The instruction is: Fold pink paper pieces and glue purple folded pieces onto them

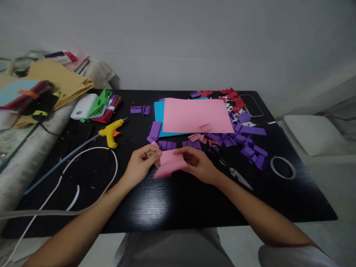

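Note:
Between my two hands, just above the black table, is a small folded piece of pink paper (171, 159). My left hand (144, 159) grips its left end between thumb and fingers. At the right end my right hand (198, 163) is closed on the same paper, some fingers hidden behind it. Beyond the hands lies a large pink sheet (194, 115) on top of a blue sheet (159, 118). Cut purple strips (167, 145) and small pink pieces (196, 137) lie close to my fingertips. Scissors (240, 178) rest to the right of my right hand.
A yellow glue gun (111, 132) with a long glue stick lies left, near a looped white cable (115, 167). Purple scraps (250, 148), red scraps (233, 98) and a tape roll (283, 167) are at right. Green paper bundles (101, 104) and brown envelopes (61, 79) sit back left.

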A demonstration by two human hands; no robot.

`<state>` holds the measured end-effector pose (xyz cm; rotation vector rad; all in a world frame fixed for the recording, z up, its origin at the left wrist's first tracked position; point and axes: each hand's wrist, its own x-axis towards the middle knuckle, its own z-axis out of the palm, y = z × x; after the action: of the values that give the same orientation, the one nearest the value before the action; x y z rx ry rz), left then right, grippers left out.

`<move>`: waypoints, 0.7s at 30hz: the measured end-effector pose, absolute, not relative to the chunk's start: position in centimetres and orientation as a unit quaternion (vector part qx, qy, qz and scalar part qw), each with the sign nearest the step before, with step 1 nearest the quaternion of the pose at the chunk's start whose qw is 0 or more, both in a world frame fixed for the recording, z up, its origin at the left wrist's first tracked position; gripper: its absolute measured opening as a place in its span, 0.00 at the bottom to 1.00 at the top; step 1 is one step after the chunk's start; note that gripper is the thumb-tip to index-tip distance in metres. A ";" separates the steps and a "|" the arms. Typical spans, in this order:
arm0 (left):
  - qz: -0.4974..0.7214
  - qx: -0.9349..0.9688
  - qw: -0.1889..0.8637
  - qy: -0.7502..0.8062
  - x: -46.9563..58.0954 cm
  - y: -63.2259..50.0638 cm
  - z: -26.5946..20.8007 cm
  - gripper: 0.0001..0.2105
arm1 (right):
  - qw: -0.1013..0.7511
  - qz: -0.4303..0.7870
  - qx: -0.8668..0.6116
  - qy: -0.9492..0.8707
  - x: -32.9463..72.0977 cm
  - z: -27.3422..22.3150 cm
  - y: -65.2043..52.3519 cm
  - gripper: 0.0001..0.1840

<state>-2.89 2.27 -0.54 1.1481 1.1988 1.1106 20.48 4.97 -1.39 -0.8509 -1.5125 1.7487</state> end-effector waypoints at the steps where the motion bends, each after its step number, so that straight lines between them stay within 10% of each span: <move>1: 0.465 0.496 0.538 0.498 -2.9 2.2 -0.5 0.10 | 0.344 0.668 -0.335 -0.569 20.3 -1.5 4.9 0.19; 21: 0.463 0.548 0.516 0.468 -1.7 1.3 -1.4 0.08 | 0.391 0.640 -0.408 -0.521 19.5 -1.9 4.2 0.14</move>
<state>-1.74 1.33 -1.43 1.3154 1.1247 1.1132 19.46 4.23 -1.87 -1.0359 -1.3232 1.6245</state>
